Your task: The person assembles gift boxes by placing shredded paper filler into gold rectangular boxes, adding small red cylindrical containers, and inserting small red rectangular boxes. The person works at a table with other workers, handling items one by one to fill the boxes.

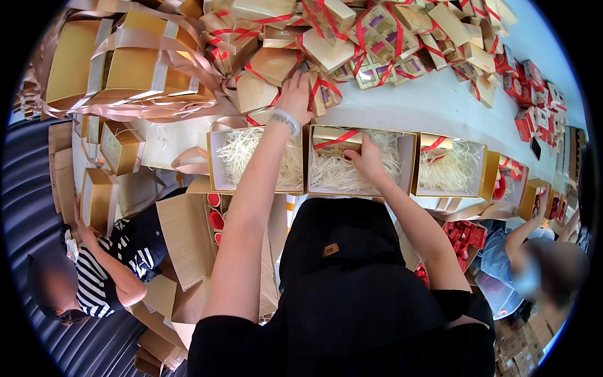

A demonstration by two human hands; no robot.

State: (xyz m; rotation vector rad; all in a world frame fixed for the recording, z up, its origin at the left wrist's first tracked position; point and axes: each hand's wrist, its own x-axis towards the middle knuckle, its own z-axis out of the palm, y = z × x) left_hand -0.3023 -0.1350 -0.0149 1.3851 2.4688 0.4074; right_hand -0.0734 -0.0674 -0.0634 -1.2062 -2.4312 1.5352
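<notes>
My left hand [294, 96] reaches over the front of a pile of gold gift boxes tied with red ribbon. Its fingers are stretched out, the thumb apart, against a gold gift box [273, 63]. Just before me stands a large gold-edged box [409, 162] lined with pale shredded paper filler [344, 174]. Inside it, my right hand [368, 158] grips the right end of a small red-ribboned gift box [332, 141] at the back left. Left of this stands another gold-edged box [212, 162] with filler only. A third one [483, 169], to the right, holds filler and a ribboned gift box [433, 143].
Ribbon-tied large gold boxes [136, 52] stand at the back left. Red and white packs [527, 118] and a phone [536, 148] lie far right. An open carton [186, 240] holds red-topped cans [215, 220]. People work at left [103, 273] and right [504, 268].
</notes>
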